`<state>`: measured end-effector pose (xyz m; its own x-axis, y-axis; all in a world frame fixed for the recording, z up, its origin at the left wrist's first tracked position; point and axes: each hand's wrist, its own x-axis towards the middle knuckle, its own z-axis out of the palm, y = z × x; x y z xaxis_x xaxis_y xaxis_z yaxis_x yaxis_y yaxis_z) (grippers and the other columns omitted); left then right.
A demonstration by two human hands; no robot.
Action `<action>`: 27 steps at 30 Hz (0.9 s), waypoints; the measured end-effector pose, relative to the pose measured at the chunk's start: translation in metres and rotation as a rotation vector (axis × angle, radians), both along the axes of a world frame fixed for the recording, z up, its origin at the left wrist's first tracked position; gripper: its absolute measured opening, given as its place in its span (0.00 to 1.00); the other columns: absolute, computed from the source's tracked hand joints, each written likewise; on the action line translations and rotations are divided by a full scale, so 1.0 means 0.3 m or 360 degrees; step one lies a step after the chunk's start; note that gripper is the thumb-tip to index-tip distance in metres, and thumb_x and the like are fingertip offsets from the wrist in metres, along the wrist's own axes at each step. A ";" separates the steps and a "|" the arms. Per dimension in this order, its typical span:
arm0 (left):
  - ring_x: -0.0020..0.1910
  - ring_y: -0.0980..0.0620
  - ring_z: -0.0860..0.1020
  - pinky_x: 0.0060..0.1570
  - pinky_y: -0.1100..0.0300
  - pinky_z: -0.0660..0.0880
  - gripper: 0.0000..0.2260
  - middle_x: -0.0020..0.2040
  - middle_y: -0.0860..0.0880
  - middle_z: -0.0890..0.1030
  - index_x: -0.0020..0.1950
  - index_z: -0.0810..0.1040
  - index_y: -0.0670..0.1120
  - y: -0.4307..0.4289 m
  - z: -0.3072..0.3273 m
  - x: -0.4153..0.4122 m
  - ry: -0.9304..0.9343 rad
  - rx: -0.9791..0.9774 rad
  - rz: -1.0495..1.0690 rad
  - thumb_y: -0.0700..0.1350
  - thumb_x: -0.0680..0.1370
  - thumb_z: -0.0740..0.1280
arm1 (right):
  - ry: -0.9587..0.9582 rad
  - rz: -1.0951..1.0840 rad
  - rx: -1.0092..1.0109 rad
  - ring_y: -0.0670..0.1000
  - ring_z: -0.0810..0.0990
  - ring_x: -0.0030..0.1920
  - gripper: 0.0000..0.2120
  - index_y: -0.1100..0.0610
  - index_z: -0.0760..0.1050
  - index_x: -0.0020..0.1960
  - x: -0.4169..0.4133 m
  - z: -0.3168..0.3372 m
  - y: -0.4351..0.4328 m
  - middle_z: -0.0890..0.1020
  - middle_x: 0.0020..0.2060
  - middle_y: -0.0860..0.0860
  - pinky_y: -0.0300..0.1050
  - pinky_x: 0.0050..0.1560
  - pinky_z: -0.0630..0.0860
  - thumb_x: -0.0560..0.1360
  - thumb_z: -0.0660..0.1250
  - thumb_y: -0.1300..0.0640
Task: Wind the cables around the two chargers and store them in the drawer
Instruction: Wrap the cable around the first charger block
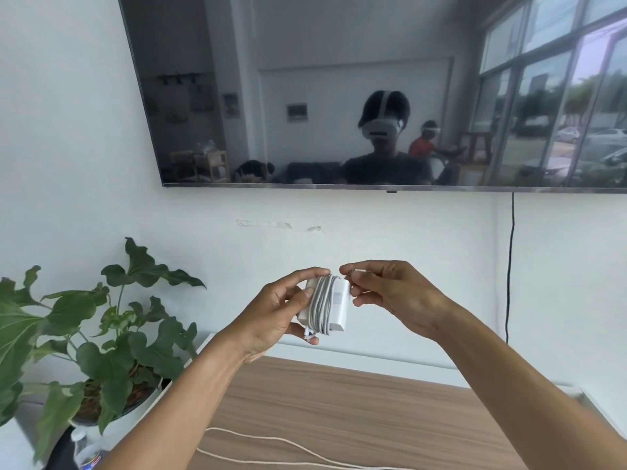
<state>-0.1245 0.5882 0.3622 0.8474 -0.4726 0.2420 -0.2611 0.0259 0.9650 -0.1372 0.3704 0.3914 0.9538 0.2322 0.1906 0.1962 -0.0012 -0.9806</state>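
I hold a white square charger (336, 305) up in front of the wall, with its white cable (321, 308) wound in several turns around its middle. My left hand (281, 310) grips the charger's left side, thumb on its face and index finger over its top. My right hand (393, 293) pinches the cable's end at the charger's upper right corner. A second white cable (271, 444) lies loose on the wooden top (356, 401) below my arms. Its charger is out of view, and no drawer shows.
A potted green plant (101, 334) in a white pot stands at the left of the wooden top. A large dark screen (339, 89) hangs on the wall above, with a black cord (510, 266) dropping at its right. A plastic bottle (86, 449) sits at the lower left.
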 end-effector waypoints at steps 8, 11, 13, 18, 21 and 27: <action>0.42 0.44 0.78 0.37 0.53 0.80 0.13 0.48 0.40 0.75 0.61 0.79 0.54 -0.006 -0.003 -0.014 0.0207 -0.0144 -0.0032 0.41 0.82 0.60 | -0.0146 -0.0247 -0.0009 0.49 0.78 0.38 0.08 0.62 0.81 0.50 0.031 -0.018 0.031 0.80 0.38 0.49 0.40 0.41 0.80 0.78 0.64 0.60; 0.38 0.47 0.79 0.36 0.53 0.79 0.12 0.48 0.43 0.78 0.60 0.80 0.52 -0.008 0.000 -0.019 0.0391 -0.0297 -0.0021 0.42 0.82 0.60 | -0.0090 -0.0258 0.0157 0.49 0.78 0.39 0.09 0.63 0.80 0.50 0.047 -0.036 0.040 0.79 0.40 0.55 0.41 0.44 0.80 0.79 0.62 0.61; 0.39 0.47 0.79 0.37 0.52 0.79 0.11 0.48 0.43 0.78 0.61 0.79 0.51 -0.005 0.001 -0.020 0.0446 -0.0338 -0.0030 0.47 0.81 0.60 | -0.0051 -0.0260 0.0222 0.49 0.78 0.38 0.09 0.64 0.79 0.51 0.058 -0.049 0.042 0.78 0.39 0.55 0.40 0.45 0.80 0.79 0.62 0.62; 0.39 0.48 0.81 0.37 0.54 0.79 0.19 0.47 0.43 0.81 0.63 0.76 0.49 -0.010 -0.017 -0.026 0.0385 -0.0315 -0.0034 0.47 0.72 0.69 | 0.0010 -0.0231 0.0288 0.49 0.78 0.37 0.08 0.64 0.78 0.54 0.072 -0.075 0.056 0.79 0.39 0.54 0.40 0.42 0.80 0.80 0.61 0.63; 0.39 0.47 0.81 0.36 0.54 0.79 0.19 0.46 0.41 0.80 0.63 0.76 0.49 -0.009 -0.030 -0.023 0.0350 -0.0349 0.0013 0.44 0.72 0.70 | -0.0011 -0.0343 0.0089 0.51 0.76 0.36 0.09 0.61 0.77 0.55 0.076 -0.109 0.052 0.77 0.37 0.54 0.44 0.43 0.81 0.80 0.60 0.66; 0.39 0.46 0.81 0.39 0.52 0.80 0.19 0.46 0.41 0.81 0.59 0.79 0.51 0.003 -0.036 0.015 0.0291 -0.0467 0.0276 0.46 0.68 0.72 | -0.0071 -0.0390 -0.0718 0.40 0.76 0.52 0.11 0.45 0.80 0.48 0.014 -0.189 0.097 0.79 0.53 0.42 0.29 0.49 0.67 0.80 0.58 0.49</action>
